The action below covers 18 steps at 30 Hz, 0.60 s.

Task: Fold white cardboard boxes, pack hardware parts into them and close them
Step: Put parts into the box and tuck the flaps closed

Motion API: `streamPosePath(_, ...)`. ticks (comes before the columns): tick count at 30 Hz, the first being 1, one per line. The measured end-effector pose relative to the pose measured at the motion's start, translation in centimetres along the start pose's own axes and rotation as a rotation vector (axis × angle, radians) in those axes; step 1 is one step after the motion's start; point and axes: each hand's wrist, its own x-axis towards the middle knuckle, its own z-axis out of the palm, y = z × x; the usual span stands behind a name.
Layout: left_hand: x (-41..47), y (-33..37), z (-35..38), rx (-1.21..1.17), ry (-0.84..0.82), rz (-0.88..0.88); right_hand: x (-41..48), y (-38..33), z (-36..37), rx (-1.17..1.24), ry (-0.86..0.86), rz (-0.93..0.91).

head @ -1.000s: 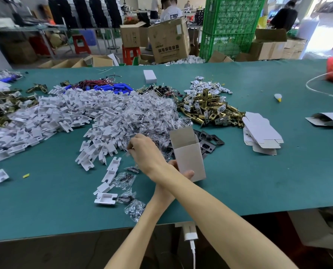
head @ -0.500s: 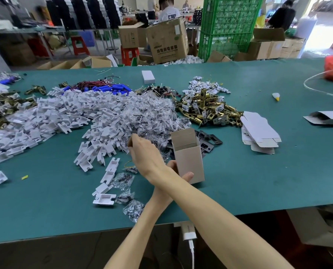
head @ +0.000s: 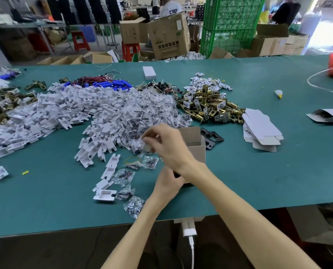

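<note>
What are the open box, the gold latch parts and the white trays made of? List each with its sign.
Open box: thin cardboard, pale outside, dull brown inside; creased flaps.
Gold latch parts: likely brass-plated metal; bright, shiny glints.
White trays: probably moulded plastic, matte; identical shaped recesses, though moulded pulp is possible.

**Bare hands, bare forearms**

Both arms are uncovered from the bottom edge of the view up to the fingertips. The right forearm [head: 239,220] is long and slim, and its wrist bone stands out as a small knob just behind the right hand [head: 167,146]. That hand's fingers are blurred, so the nails cannot be made out. The left forearm [head: 134,230] is equally slim and bare. The left hand [head: 167,183] shows only its back, the rest hidden behind the right wrist.
</note>
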Motion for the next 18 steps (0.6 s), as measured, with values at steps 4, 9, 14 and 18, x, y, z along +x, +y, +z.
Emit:
streamPosePath(4, 0.6, -0.6, -0.2, 0.022, 0.012, 0.009, 0.3, 1.3, -5.4, -0.016, 0.13, 0.06)
streamPosePath(9, 1.0, -1.1, -0.2, 0.005, 0.02, 0.041, 0.1, 3.3, -9.1, -0.019, 0.313, 0.106)
streamPosePath(14, 1.0, -1.3, -0.2, 0.008, 0.02, 0.044, -0.2, 4.9, -9.9, -0.157, 0.312, 0.131)
streamPosePath(18, 1.1, -1.3, -0.2, -0.02, 0.007, 0.041, -0.5, 5.2, -9.7, -0.239, 0.208, 0.117)
